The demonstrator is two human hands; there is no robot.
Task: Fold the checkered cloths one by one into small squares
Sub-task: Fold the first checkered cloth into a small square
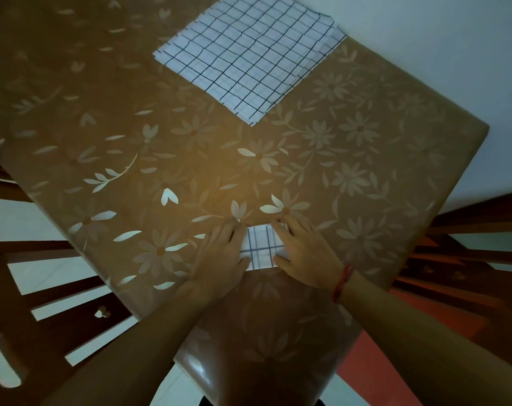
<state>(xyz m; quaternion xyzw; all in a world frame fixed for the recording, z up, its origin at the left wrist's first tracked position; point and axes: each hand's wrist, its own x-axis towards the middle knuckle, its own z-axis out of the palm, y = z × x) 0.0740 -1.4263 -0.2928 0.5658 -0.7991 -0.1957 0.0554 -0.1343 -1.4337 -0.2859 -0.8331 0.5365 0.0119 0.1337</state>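
Where the cloths are lying: a table under a brown flower-printed tablecloth (366, 159) is filling most of the view, its near corner pointing toward the person.
Room: dim light is falling on it; a dark wooden chair (44, 317) is standing at the left, another wooden chair (453, 259) at the right, pale floor tiles (29, 218) are showing between the slats, and a pale wall (424, 54) is rising at the far right.
Waiting stack: a pile of white checkered cloths (248, 54) is sitting flat at the far middle, well apart from the hands.
Folded cloth: a small checkered square (260, 247) is lying near the table's near edge.
Left hand (219, 259): it is pressing the square's left side, fingers straight and flat, thumb lying across the cloth.
Right hand (304, 250): it is pressing the right side likewise, fingers spread flat and gripping nothing; a red thread bracelet (342, 284) is circling the wrist.
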